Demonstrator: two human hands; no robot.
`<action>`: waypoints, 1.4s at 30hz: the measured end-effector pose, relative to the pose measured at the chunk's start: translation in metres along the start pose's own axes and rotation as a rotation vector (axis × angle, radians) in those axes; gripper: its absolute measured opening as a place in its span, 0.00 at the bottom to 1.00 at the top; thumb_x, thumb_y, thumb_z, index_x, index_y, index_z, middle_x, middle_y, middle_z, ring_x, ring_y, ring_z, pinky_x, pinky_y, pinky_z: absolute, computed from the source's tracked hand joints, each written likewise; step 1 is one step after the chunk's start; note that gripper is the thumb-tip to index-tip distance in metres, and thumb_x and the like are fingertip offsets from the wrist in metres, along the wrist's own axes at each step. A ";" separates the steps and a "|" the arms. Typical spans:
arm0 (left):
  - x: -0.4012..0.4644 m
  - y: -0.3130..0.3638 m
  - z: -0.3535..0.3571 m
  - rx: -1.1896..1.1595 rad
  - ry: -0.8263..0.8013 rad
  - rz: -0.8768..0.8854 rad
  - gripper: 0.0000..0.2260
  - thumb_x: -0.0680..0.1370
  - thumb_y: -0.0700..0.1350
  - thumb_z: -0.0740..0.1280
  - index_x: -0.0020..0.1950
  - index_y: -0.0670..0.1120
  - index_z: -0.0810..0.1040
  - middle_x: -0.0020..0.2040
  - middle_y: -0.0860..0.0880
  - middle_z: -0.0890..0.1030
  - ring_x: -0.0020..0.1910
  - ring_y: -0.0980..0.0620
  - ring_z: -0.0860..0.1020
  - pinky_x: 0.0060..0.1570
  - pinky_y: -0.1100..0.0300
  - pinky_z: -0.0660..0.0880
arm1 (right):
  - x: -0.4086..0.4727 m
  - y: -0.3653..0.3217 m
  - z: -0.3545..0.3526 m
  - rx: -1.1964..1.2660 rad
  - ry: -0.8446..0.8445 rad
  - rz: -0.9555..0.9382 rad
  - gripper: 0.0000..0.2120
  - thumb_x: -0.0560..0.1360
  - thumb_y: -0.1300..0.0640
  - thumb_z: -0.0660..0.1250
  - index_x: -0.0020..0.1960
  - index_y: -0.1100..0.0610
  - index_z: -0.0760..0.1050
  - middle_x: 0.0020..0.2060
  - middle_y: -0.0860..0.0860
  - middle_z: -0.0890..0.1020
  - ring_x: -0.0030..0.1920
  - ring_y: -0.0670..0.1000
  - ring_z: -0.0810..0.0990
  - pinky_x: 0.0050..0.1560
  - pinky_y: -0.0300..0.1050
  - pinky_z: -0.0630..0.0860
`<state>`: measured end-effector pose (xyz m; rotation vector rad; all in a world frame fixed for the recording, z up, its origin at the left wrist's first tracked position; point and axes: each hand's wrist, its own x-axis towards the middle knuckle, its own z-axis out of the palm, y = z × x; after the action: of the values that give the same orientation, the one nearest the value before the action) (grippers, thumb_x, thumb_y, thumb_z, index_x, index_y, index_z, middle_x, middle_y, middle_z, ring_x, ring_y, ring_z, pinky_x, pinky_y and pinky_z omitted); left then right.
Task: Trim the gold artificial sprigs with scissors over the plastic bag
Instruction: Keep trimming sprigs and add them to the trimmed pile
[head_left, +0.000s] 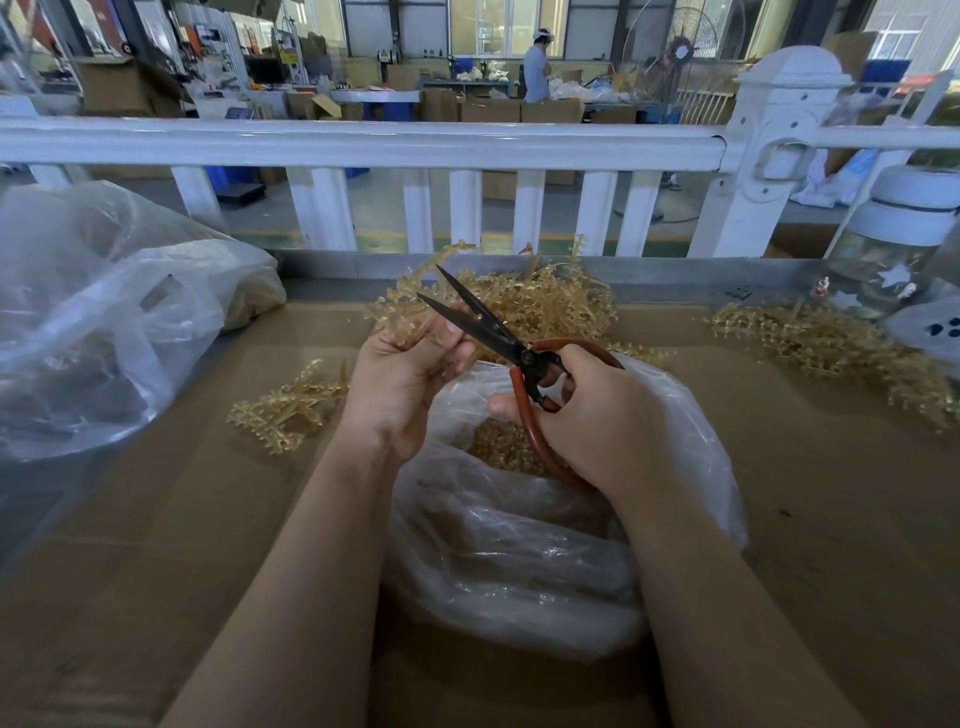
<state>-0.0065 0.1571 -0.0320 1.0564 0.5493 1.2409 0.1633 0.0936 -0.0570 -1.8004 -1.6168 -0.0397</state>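
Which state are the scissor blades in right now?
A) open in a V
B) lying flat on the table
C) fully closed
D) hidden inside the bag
A: the scissors, gripped by the right hand, have their two dark blades spread apart in a V above the plastic bag, next to the gold sprig held in the left hand.

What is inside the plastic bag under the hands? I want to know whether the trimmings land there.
Inside the plastic bag, a heap of small gold trimmings shows through the opening. The right hand and the crumpled plastic cover the rest, so its depth cannot be seen.
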 end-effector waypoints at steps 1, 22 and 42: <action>0.001 0.000 0.000 -0.004 0.007 -0.004 0.04 0.70 0.40 0.71 0.37 0.47 0.84 0.34 0.50 0.81 0.35 0.55 0.78 0.40 0.65 0.78 | 0.000 0.000 0.000 -0.005 -0.001 0.002 0.29 0.65 0.21 0.64 0.48 0.46 0.75 0.39 0.40 0.79 0.43 0.44 0.79 0.41 0.42 0.78; 0.003 0.000 -0.006 -0.016 0.036 -0.022 0.05 0.71 0.41 0.72 0.45 0.43 0.81 0.38 0.49 0.84 0.38 0.55 0.82 0.42 0.64 0.79 | 0.001 0.004 0.003 0.048 0.002 0.010 0.30 0.64 0.22 0.66 0.47 0.47 0.78 0.39 0.40 0.81 0.40 0.42 0.79 0.38 0.34 0.73; 0.000 0.000 -0.004 0.150 -0.049 0.054 0.08 0.76 0.31 0.66 0.40 0.41 0.80 0.33 0.49 0.81 0.33 0.54 0.78 0.40 0.64 0.77 | 0.002 0.005 0.003 -0.073 0.068 -0.033 0.36 0.64 0.17 0.58 0.50 0.49 0.75 0.39 0.43 0.79 0.39 0.45 0.78 0.38 0.44 0.79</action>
<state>-0.0094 0.1588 -0.0336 1.2320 0.5864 1.2321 0.1666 0.0974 -0.0605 -1.8077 -1.6156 -0.1750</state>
